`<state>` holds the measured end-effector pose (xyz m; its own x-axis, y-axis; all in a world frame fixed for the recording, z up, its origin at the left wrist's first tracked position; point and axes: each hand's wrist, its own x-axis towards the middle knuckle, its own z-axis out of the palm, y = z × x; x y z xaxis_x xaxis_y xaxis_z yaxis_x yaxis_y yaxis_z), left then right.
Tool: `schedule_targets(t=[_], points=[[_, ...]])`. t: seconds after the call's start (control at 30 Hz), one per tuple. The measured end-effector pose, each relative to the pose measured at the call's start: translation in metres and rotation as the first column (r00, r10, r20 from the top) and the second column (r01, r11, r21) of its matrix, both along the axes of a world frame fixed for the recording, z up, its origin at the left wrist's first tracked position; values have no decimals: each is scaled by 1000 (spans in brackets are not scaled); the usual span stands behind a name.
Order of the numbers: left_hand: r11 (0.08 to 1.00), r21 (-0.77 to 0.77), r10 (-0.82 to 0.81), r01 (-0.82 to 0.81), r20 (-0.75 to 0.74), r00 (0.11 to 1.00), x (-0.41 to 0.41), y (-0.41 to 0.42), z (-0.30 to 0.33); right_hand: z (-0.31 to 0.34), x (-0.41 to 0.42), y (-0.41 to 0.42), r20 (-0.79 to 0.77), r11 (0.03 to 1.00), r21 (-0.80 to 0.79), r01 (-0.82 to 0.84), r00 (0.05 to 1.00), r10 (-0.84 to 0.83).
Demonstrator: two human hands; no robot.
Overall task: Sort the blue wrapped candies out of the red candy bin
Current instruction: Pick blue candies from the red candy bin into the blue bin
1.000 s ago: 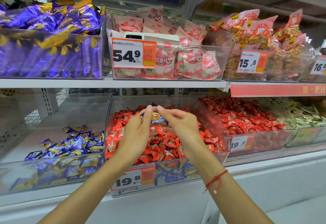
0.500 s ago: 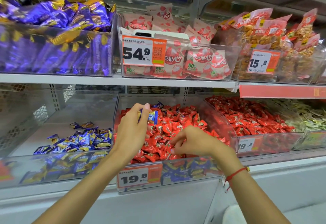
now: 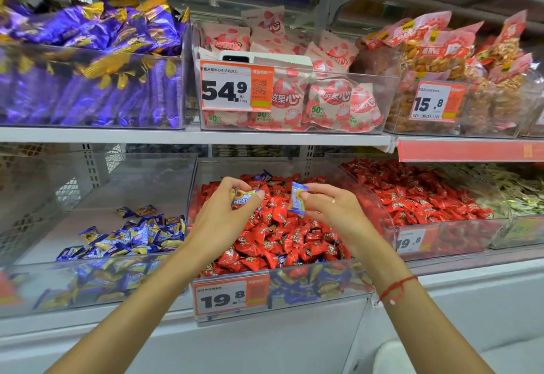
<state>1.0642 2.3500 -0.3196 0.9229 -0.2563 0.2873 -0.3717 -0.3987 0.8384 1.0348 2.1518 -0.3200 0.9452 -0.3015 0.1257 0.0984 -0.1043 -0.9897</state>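
A clear bin (image 3: 294, 294) on the lower shelf holds a heap of red wrapped candies (image 3: 279, 235), with blue ones showing low behind its front wall. My left hand (image 3: 223, 220) hovers over the heap and pinches a blue and gold wrapped candy (image 3: 243, 197). My right hand (image 3: 332, 211) is beside it, pinching another blue wrapped candy (image 3: 298, 198) held upright. One more blue candy (image 3: 265, 174) lies at the back of the heap. The clear bin to the left (image 3: 44, 226) has a small pile of blue candies (image 3: 132, 235).
To the right stands a second bin of red candies (image 3: 418, 197). The upper shelf (image 3: 191, 136) carries purple wrapped bars (image 3: 88, 58), pink snack bags (image 3: 294, 90) and orange snack bags (image 3: 441, 64). Price tags hang on the bin fronts.
My right hand dipped into the red heap and came up pinching a second blue candy. My left hand kept its blue candy and stayed above the bin.
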Motion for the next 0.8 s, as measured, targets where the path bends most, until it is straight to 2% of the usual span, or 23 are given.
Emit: schedule_targets(t=[0.07, 0.17, 0.33, 0.4, 0.47, 0.53, 0.6, 0.63, 0.7, 0.8], points=[[1000, -17, -18, 18, -40, 999, -3, -6, 4, 7, -5, 17, 48, 985, 99, -139, 990, 135], [990, -140, -15, 5, -66, 998, -8, -11, 11, 13, -8, 40, 108, 964, 142, -223, 972, 209], [957, -283, 105, -61, 141, 984, -1, 4, 13, 20, -9, 58, 145, 902, 217, -373, 926, 348], [942, -300, 225, -151, 233, 946, 4, 18, 16, 24, -10, 55, 118, 913, 93, -397, 915, 386], [900, -300, 402, -316, 294, 867, 12, 39, 15, 26, -10, 43, 48, 936, -161, -313, 945, 324], [844, -228, 535, -485, 303, 788, 21, 63, 7, 25, -9, 25, -32, 894, -399, -204, 977, 209], [797, -41, 587, -603, 290, 756, 32, 85, -8, 20, -7, 9, -83, 851, -500, -159, 987, 136], [790, 63, 572, -610, 281, 771, 37, 93, -16, 17, -7, 2, -102, 841, -518, -154, 988, 117], [823, 215, 482, -526, 229, 846, 46, 103, -33, 15, -8, -8, -143, 811, -562, -166, 984, 102], [879, 303, 347, -369, 126, 929, 51, 103, -43, 14, -11, -21, -200, 740, -639, -211, 974, 105]])
